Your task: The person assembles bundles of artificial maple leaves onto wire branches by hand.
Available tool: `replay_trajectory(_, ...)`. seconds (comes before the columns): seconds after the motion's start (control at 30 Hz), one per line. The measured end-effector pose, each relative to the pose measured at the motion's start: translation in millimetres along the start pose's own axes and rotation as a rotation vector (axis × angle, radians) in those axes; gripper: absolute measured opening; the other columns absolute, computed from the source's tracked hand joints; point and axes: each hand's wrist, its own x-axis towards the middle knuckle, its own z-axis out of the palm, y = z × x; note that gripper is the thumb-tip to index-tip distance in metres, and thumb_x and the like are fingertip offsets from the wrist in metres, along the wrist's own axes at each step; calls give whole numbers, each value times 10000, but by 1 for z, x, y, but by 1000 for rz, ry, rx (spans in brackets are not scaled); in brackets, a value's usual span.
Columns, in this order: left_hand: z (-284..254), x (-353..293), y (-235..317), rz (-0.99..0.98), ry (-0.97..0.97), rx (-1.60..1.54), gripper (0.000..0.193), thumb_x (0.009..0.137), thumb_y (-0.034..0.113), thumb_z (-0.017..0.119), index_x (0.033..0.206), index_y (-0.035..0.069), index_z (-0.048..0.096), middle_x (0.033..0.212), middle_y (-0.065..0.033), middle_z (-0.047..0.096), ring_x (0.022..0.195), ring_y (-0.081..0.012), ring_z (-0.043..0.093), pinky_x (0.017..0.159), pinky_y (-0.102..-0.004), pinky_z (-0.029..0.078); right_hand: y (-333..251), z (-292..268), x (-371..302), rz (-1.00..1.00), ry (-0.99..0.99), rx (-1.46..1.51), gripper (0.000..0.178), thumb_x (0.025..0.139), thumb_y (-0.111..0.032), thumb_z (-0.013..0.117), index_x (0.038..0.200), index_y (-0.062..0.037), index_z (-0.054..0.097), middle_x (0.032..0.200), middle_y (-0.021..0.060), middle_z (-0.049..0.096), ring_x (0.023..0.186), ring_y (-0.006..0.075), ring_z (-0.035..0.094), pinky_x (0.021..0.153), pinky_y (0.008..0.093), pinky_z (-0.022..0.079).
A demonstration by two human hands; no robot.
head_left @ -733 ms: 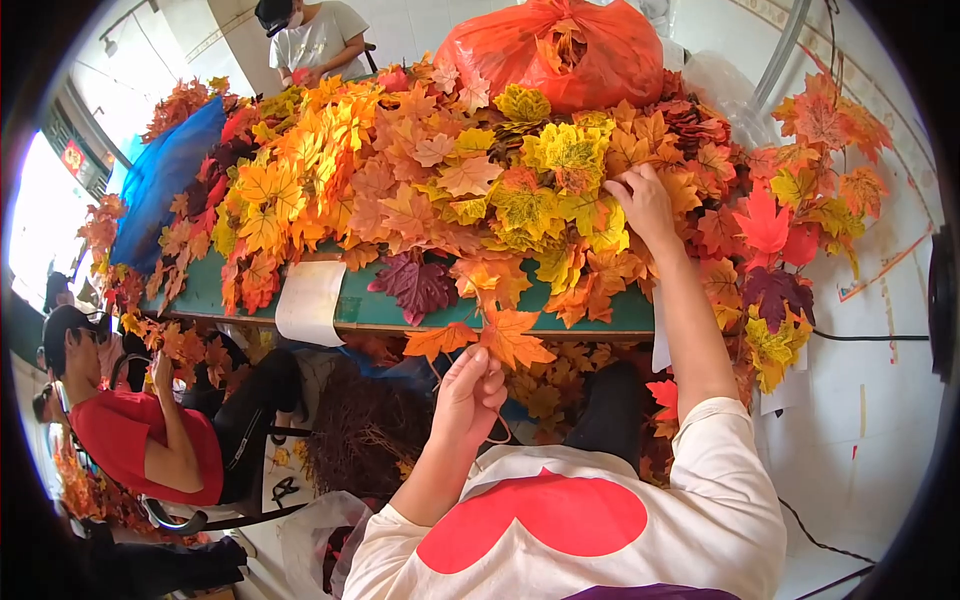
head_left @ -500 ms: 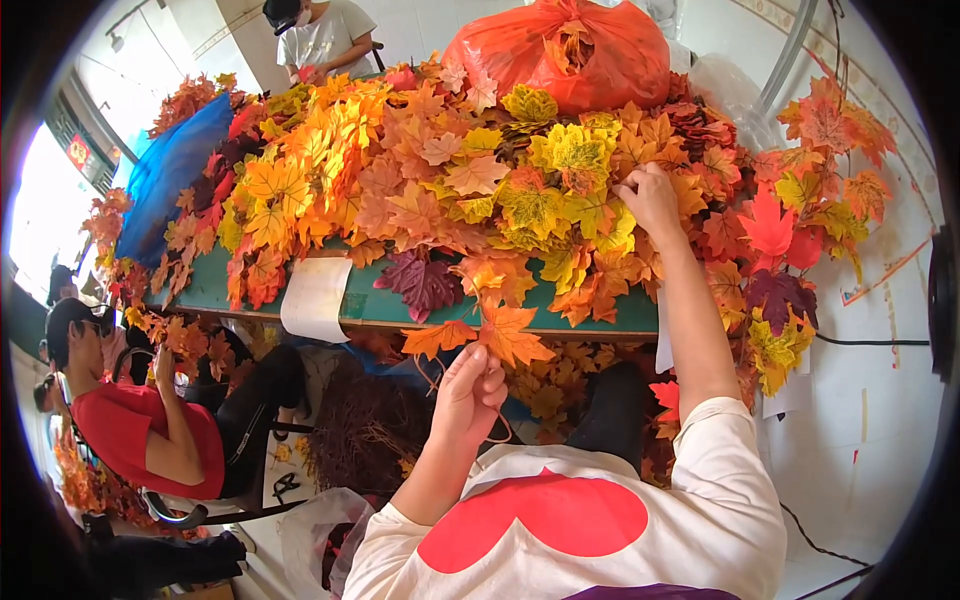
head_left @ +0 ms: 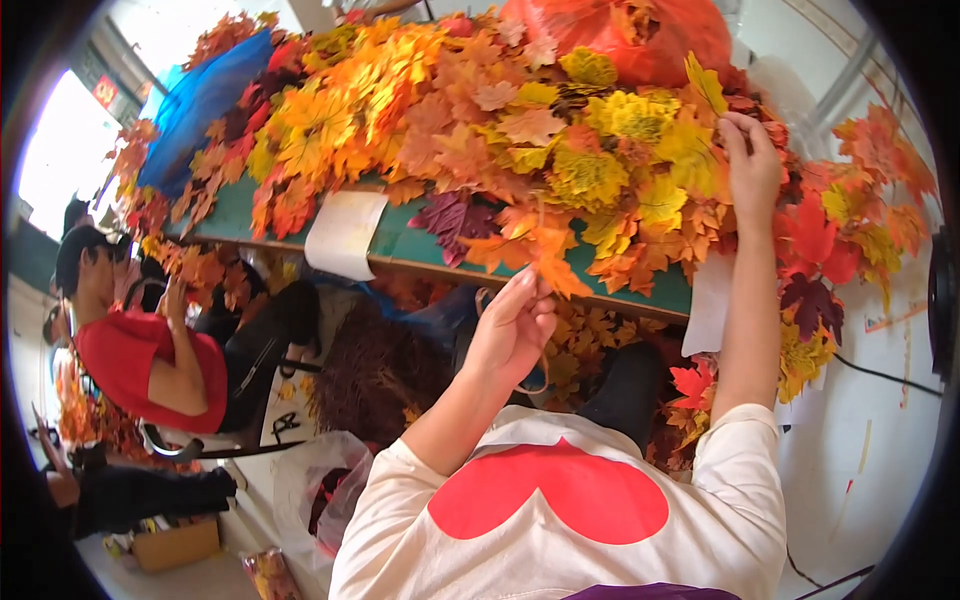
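My left hand (head_left: 515,325), in front of the table's near edge, pinches orange artificial maple leaves (head_left: 558,262). A thin brown loop of vine (head_left: 541,382) hangs below that hand. Over the right part of the leaf heap, my right hand (head_left: 750,165) has a yellow maple leaf (head_left: 707,86) between thumb and fingers, raised above the pile. Bunches of yellow leaves (head_left: 588,178) lie beside this hand. A dark purple leaf (head_left: 452,222) rests at the table edge, left of my left hand.
Heaped orange leaves (head_left: 345,105) cover the green table (head_left: 405,228). A red plastic bag (head_left: 660,50) stands at the back, a blue bag (head_left: 205,110) at the far left. White paper (head_left: 345,235) hangs over the near edge. A person in red (head_left: 150,370) sits at the left, above a cardboard box (head_left: 177,543).
My right hand has lifted a yellow leaf off the pile. Still gripping the orange leaves, my left hand sits closer to the table edge. The whole view has shifted, and the far person is out of sight.
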Motion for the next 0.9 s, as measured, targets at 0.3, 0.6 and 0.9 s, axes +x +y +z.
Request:
replay_trajectory(0.3, 1, 3, -5, 37, -48, -46, 124, 895, 181, 534, 922, 67, 574, 787, -13, 572, 658, -101, 522, 574, -196, 455, -90, 1, -117, 315, -902, 396, 159, 765, -8, 638, 924, -22, 642, 765, 4, 611, 707, 63, 562, 640, 200, 447)
replay_trajectory(0.6, 3, 6, -14, 132, 18, 69, 87, 878, 138, 562, 935, 74, 544, 816, -7, 571, 730, -107, 552, 657, -241, 473, -95, 27, -172, 342, -886, 557, 200, 755, 52, 621, 951, 15, 632, 840, 51, 633, 757, 91, 592, 693, 214, 473)
replay_trajectory(0.9, -8, 17, -28, 204, 49, -58, 171, 892, 189, 543, 1003, 61, 524, 949, -35, 552, 837, -128, 544, 710, -255, 463, -94, 45, -190, 268, -541, 486, 262, 730, 81, 628, 980, 5, 620, 822, 70, 631, 707, 116, 616, 673, 224, 498)
